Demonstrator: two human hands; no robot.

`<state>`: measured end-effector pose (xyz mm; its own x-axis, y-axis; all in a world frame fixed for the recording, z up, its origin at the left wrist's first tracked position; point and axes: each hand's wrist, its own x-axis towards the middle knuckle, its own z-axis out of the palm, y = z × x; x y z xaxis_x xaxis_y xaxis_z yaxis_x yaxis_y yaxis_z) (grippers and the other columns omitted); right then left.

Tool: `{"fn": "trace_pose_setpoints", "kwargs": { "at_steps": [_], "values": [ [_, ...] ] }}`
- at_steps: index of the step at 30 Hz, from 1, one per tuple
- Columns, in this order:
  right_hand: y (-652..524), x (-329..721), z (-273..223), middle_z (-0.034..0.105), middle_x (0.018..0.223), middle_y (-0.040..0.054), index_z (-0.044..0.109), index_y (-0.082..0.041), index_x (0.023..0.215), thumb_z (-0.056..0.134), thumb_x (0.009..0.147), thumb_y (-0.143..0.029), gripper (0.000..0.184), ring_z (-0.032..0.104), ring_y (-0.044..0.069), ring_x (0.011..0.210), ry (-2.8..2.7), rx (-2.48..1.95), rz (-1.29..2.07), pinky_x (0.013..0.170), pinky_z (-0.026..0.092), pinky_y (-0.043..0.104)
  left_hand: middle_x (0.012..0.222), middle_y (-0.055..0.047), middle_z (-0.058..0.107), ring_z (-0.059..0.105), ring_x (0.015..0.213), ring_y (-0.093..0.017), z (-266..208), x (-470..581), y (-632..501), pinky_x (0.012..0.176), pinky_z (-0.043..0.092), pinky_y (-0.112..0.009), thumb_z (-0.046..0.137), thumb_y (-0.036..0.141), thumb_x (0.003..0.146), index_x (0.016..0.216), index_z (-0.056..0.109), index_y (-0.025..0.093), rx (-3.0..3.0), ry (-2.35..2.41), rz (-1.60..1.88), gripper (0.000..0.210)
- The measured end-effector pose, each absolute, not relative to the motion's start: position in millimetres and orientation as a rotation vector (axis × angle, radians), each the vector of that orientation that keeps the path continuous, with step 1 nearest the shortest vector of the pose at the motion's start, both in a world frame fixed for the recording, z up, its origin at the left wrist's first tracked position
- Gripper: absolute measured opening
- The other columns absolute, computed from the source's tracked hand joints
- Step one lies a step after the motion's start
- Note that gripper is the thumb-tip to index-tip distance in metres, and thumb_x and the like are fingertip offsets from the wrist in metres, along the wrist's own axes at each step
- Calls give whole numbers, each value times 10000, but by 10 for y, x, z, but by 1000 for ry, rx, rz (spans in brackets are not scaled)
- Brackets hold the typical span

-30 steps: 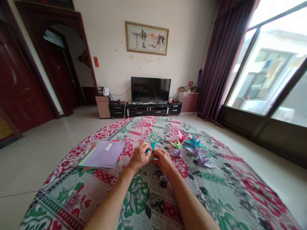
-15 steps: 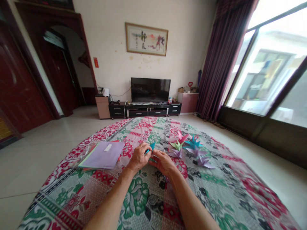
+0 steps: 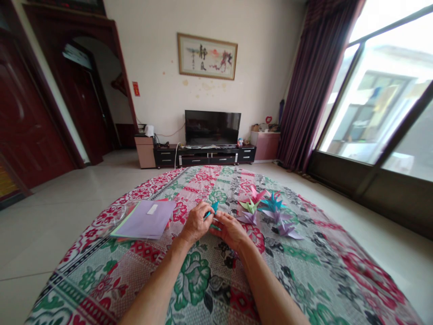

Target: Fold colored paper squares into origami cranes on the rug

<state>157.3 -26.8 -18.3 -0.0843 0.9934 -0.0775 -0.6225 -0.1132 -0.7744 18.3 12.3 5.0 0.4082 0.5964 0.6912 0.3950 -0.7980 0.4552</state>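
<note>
Between my hands, above the middle of the table, is a small piece of folded blue paper (image 3: 215,206), mostly covered by fingers. My left hand (image 3: 198,220) is closed around it, with a blue tip sticking out past the thumb and forefinger. The fingers of my right hand (image 3: 229,228) pinch the paper's right side. To the right lie several folded paper cranes: a pink one (image 3: 257,194), a green one (image 3: 249,206), a blue one (image 3: 272,203) and purple ones (image 3: 289,230).
A stack of coloured paper sheets (image 3: 144,221), purple on top with a small white slip (image 3: 152,209), lies on the left. A flowered cloth (image 3: 192,280) covers the round table. Beyond it stand a low cabinet (image 3: 209,158) and a television (image 3: 213,127).
Almost nothing differs. Both hands stay at the same spot on the blue paper, and the view has shifted very slightly.
</note>
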Motion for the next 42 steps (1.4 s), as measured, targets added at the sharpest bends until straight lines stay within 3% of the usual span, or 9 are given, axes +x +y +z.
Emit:
{"fn": "trace_pose_setpoints", "kwargs": {
  "at_steps": [20, 30, 42],
  "values": [
    [-269, 1536, -152, 615, 719, -36, 602, -184, 715, 801, 567, -277, 265, 585, 113, 678, -599, -726, 1571, 639, 501, 271, 805, -34, 581, 566, 789, -144, 28, 211, 111, 740, 452, -257, 487, 112, 755, 763, 576, 182, 2430, 885, 1400, 113],
    [-262, 1551, -139, 603, 714, -29, 656, -219, 847, 779, 573, -347, 326, 560, 107, 663, -826, -845, 1342, 632, 467, 247, 802, -22, 605, 568, 758, -128, 119, 123, 114, 713, 448, -236, 510, 150, 736, 756, 604, 184, 2305, 883, 1262, 102],
    [-324, 1545, -38, 558, 637, -27, 657, -215, 689, 761, 580, -373, 218, 506, 115, 592, -1007, -934, 1250, 646, 433, 273, 679, 22, 599, 518, 620, -98, 163, 53, 109, 598, 412, -199, 550, 188, 690, 788, 627, 158, 2130, 958, 1068, 128]
  ]
}}
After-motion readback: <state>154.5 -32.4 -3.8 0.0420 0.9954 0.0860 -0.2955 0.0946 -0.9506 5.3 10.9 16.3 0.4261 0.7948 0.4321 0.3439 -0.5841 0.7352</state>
